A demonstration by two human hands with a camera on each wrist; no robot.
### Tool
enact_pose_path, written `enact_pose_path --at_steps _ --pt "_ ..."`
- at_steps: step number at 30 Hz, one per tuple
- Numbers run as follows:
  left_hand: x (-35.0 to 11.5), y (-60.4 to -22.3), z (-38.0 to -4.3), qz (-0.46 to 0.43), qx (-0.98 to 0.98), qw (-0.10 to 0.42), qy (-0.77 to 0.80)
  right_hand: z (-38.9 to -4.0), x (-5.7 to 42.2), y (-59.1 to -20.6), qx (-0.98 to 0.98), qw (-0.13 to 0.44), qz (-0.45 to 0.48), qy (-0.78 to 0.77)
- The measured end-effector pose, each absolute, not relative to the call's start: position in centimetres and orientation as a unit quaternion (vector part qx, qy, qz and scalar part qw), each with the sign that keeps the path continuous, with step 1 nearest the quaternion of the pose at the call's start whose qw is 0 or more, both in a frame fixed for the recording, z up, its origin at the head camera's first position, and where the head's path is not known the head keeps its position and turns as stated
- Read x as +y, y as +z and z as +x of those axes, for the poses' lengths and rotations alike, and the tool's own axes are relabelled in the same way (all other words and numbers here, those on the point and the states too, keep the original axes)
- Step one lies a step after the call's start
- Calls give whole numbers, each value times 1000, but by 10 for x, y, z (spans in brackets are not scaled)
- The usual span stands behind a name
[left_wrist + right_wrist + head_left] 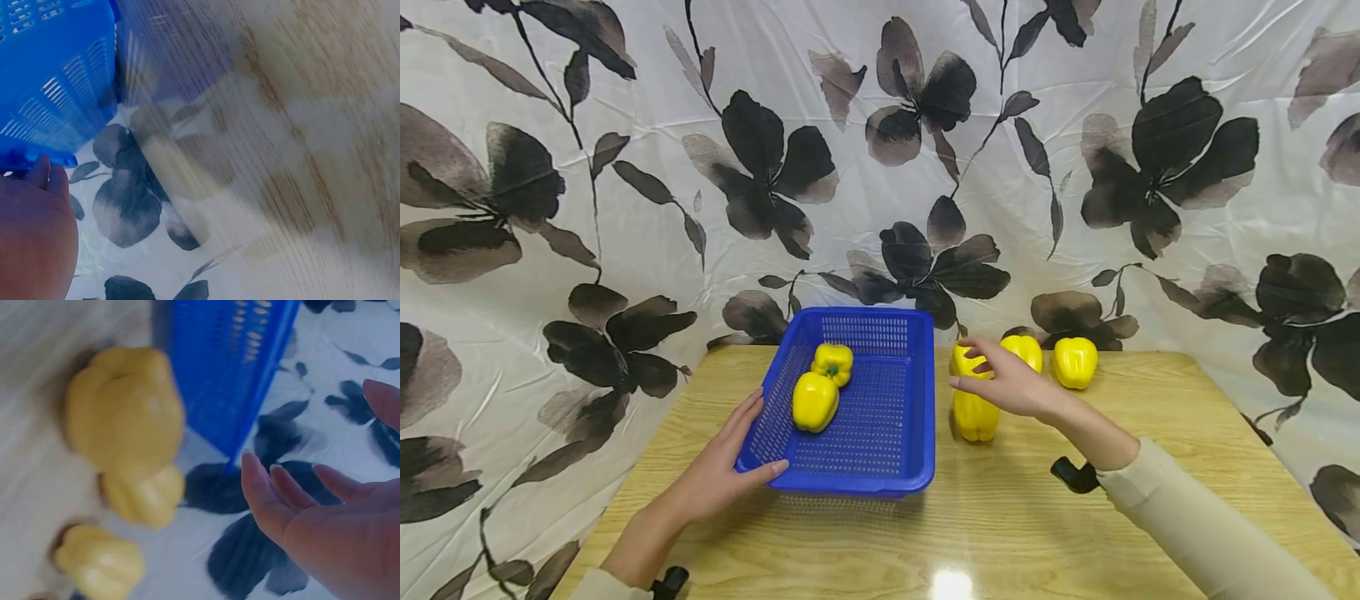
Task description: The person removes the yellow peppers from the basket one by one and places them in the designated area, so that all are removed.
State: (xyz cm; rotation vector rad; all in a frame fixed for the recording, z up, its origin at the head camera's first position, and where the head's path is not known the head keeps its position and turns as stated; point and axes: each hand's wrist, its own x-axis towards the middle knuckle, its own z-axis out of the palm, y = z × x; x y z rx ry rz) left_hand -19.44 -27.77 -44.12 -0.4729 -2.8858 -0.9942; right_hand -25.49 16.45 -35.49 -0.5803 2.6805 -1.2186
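Note:
A blue plastic basket point(857, 483) with slotted walls stands on the wooden table. Two yellow bell peppers lie inside at its left: one nearer point(815, 402), one behind it point(832, 363). My left hand point(718, 467) grips the basket's front left corner, thumb over the rim and fingers along the outer left side. To the right of the basket, my right hand point(1011, 383) hovers with parted, slightly bent fingers and holds nothing. Below it sits a yellow bell pepper point(976, 418), with another point(967, 358) just behind, partly hidden by the fingers.
Two more yellow bell peppers stand farther back, one point(1022, 351) behind the right hand and one point(1075, 362) to its right. A floral cloth point(857, 183) hangs behind the table point(1030, 533). Dark straps point(1073, 475) sit at both wrists.

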Motion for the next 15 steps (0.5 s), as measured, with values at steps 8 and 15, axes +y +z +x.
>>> enact_pose_path --at_steps 8,15 --pt "-278 -442 -192 -153 -935 31 -320 -261 121 -333 878 105 -259 -388" --pt "-277 -440 -193 -151 -934 29 -322 -279 79 -316 876 173 -294 -341"
